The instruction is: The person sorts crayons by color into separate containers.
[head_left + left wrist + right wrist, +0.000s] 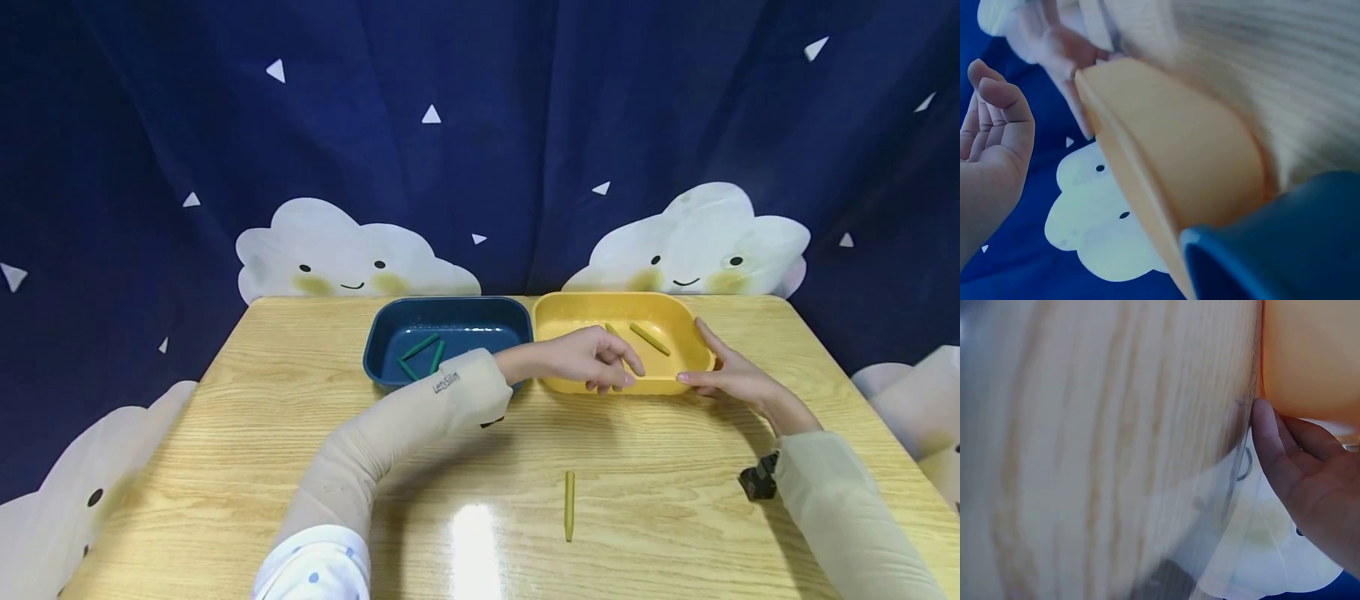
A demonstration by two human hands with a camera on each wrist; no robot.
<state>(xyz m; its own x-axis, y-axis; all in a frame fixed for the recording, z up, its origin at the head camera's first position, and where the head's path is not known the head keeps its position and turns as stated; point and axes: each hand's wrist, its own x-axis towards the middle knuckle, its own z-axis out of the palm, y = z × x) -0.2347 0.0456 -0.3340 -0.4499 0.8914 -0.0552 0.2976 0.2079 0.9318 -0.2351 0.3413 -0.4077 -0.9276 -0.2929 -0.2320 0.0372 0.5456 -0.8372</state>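
My left hand (596, 357) hovers over the front of the yellow bin (577, 308), its fingers loosely bent with nothing between them. In the left wrist view that hand (997, 137) hangs beside the bin, away from its wall. My right hand (738, 379) holds the bin's front right corner, thumb at the front rim and forefinger along the side. The right wrist view has its fingers (1269, 428) against the bin's outer wall. Inside the bin lie a yellow crayon (649, 338) and a second one partly covered by my left hand. Another yellow crayon (569, 506) lies on the table.
A dark blue bin (390, 317) stands left of the yellow one, with several green crayons (438, 357) in it; my left forearm crosses its front right corner. Both bins sit near the back of the wooden table (285, 400), before a blue cloud-patterned curtain (495, 150).
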